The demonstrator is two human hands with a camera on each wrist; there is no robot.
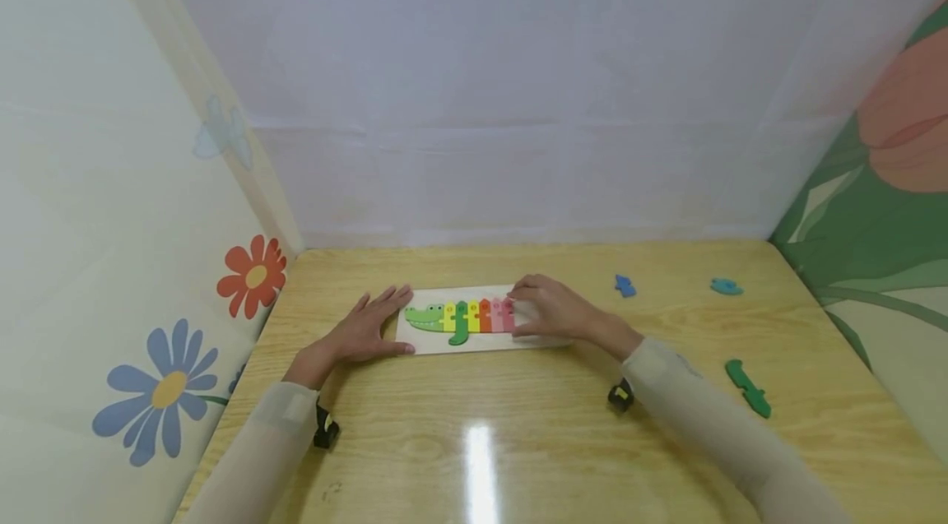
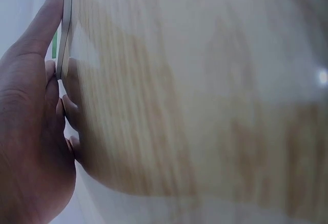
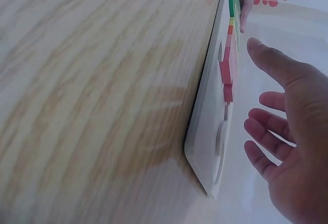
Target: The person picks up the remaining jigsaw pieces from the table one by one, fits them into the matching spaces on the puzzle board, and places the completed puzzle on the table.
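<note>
A pale puzzle board point(image 1: 429, 343) lies on the table, holding a green crocodile head point(image 1: 425, 318) and a row of yellow, green, orange and pink pieces point(image 1: 497, 316). My left hand point(image 1: 363, 331) rests at the board's left end, fingers spread and thumb at the near corner. In the left wrist view its thumb point(image 2: 43, 24) touches the board's edge. Over the right part of the board hovers my right hand point(image 1: 551, 312), beside the last pink piece. The right wrist view shows its fingers point(image 3: 271, 124) loosely bent, apart from the pieces, with nothing between them.
To the right on the wooden table point(image 1: 415, 433) lie a blue piece point(image 1: 625, 285), a teal piece point(image 1: 727, 286) and a long green piece point(image 1: 748, 388). A white cloth wall point(image 1: 474, 137) stands behind the table; printed panels flank both sides.
</note>
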